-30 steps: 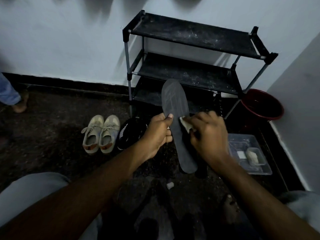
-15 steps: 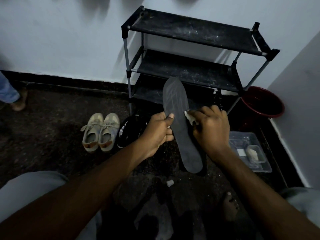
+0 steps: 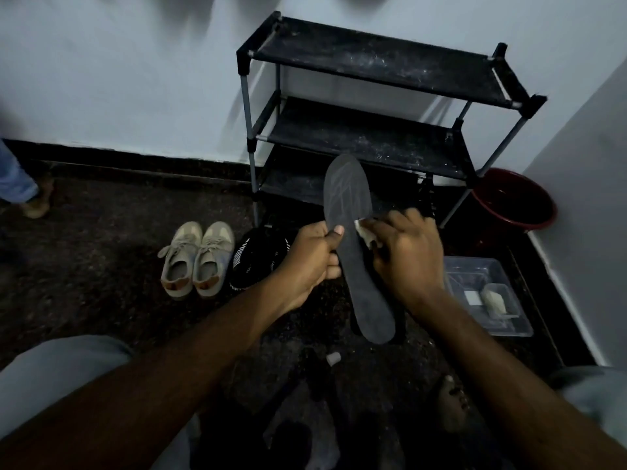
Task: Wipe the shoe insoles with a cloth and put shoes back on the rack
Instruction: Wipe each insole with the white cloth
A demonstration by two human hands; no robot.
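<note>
Beige sneakers (image 3: 196, 259) sit paired on the floor at left, with a black shoe (image 3: 258, 262) just beside them on the right. Nothing is on the rack (image 3: 373, 59) yet. Left hand (image 3: 312, 256) pinches the insole (image 3: 354, 262) at its left edge mid-length, thumb on top, holding it off the floor with the toe end towards the rack. Right hand (image 3: 407, 256) is curled round a small pale cloth (image 3: 363, 230), pressed on the insole's right edge. Clear tray (image 3: 488, 266) and red bucket (image 3: 515, 201) are further right. Risks, my read: a one-edge pinch lets the insole flex or twist out under wipe pressure. A drop lands it on the gritty floor, dirty again. Small cloth means patchy coverage at toe and heel.
</note>
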